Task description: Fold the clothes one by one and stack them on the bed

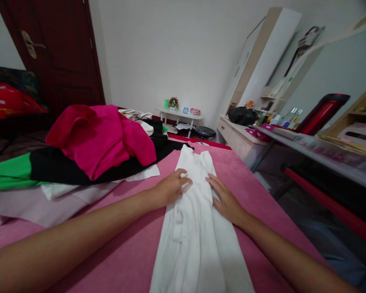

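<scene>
A long white garment (198,228) lies lengthwise on the pink bed cover (118,240), narrow at its far end and creased down the middle. My left hand (171,188) touches its left edge near the far end, with bent fingers held apart on the cloth. On the opposite edge rests my right hand (227,199), its fingers stretched out and spread against the fabric. Neither hand shows a grip on the cloth. The near end of the garment runs out of view at the bottom.
Left lies a heap of clothes with a bright pink garment (100,138) on top and a black-and-green one (15,171) beneath. A desk with a red cylinder (325,114) stands right. Behind the bed are a small white table (178,113) and a round stool (205,131).
</scene>
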